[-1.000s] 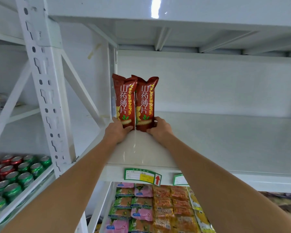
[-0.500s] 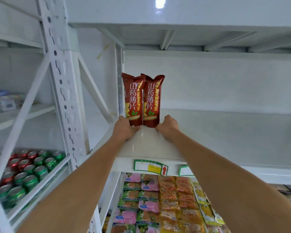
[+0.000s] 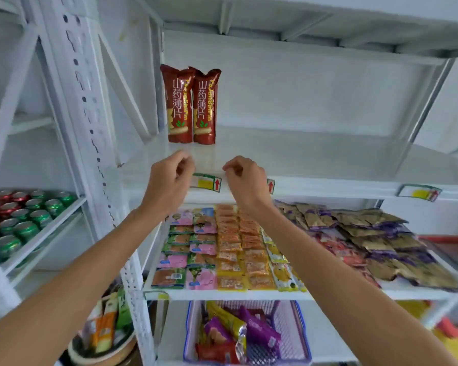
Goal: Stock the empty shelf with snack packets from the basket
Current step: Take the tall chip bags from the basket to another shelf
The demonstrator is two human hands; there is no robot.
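Note:
Two tall dark red snack packets [image 3: 190, 105] stand upright side by side at the back left of the white shelf [image 3: 315, 157]. My left hand [image 3: 169, 180] and my right hand [image 3: 245, 179] hover in front of the shelf's front edge, below the packets, apart from them. Both hands have loosely curled fingers and hold nothing. A blue and white basket [image 3: 291, 331] with purple, yellow and red snack packets sits low down under the shelves.
The shelf below holds rows of small pink, green and orange sachets [image 3: 214, 249] and brown and purple packets [image 3: 367, 239]. Red and green cans [image 3: 19, 217] fill a rack on the left. A perforated white upright [image 3: 90, 128] stands at the left. A bowl of packets [image 3: 103, 336] sits bottom left.
Both hands have let go of the two red packets and pulled back towards me. The packets now stand alone on the shelf. The view has tilted down, showing the basket.

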